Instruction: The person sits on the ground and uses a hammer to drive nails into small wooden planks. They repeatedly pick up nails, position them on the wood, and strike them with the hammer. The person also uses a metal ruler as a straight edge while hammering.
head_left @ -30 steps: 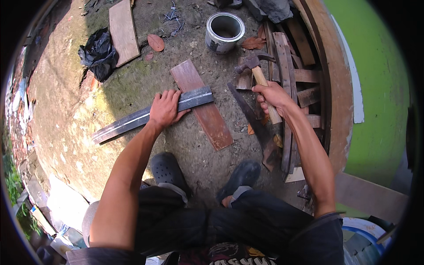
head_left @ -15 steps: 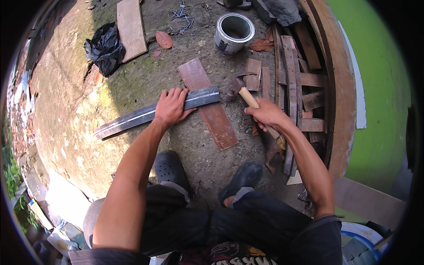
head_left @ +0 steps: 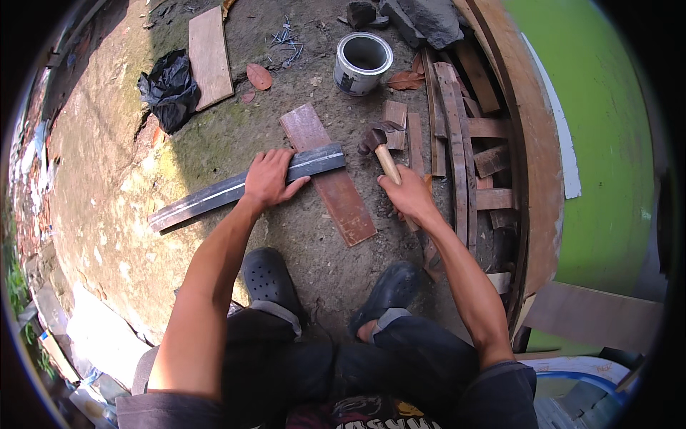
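Note:
A long dark wooden strip with a white line along it lies slantwise. Its right end crosses on top of a reddish-brown board on the ground. My left hand grips the strip just left of the crossing, fingers over its far edge and thumb along the near side. In my right hand is a hammer, closed round its pale wooden handle. The dark hammer head is raised to the right of the strip's end, apart from it.
An open metal can stands beyond the boards, with scattered nails to its left. A black plastic bag lies beside a plywood piece. Wood scraps crowd the right, before a wooden frame. My shoes are close below.
My right hand has brought the hammer nearer the strip and turned it more upright. My left hand keeps its hold, its thumb now more spread. The whole view has shifted slightly.

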A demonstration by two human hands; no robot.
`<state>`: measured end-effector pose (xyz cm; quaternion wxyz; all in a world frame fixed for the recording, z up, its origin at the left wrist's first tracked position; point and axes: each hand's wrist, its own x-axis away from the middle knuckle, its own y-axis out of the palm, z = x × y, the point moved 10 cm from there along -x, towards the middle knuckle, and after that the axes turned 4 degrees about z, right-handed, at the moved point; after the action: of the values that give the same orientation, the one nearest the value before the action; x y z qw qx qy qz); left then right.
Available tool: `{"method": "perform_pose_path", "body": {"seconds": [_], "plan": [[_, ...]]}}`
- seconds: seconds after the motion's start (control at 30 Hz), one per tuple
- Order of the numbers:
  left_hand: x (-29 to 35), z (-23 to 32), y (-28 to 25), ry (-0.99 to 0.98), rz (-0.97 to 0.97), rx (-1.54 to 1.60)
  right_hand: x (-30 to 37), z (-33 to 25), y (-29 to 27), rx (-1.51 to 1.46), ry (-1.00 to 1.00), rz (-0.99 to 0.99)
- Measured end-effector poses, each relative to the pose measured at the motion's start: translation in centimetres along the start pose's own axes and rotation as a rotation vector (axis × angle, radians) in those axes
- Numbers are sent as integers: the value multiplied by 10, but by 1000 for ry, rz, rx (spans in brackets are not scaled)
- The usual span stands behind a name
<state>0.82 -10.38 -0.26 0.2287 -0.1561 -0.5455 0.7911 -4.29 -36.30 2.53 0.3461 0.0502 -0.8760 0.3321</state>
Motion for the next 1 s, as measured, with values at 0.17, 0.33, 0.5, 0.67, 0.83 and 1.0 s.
{"method": "perform_pose_path", "body": {"seconds": [0.17,0.33,0.5,0.67,0.83,1.0], "plan": [[3,4,-7,-26,-9,-21,14,-17,-9,87,-292,235],[-3,16,-8,-16,-137,-50,32,-13,-1,18,-257,259],[4,18,4,-39,-165,-12,49,19,20,-54,-164,252],[9,26,2,-29,-85,-42,56,21,23,-118,-216,312],[10,28,1,-7,-51,-51,62,9,24,-128,-432,353],[12,25,8,-68,-141,-55,54,26,43,53,-283,253]]}}
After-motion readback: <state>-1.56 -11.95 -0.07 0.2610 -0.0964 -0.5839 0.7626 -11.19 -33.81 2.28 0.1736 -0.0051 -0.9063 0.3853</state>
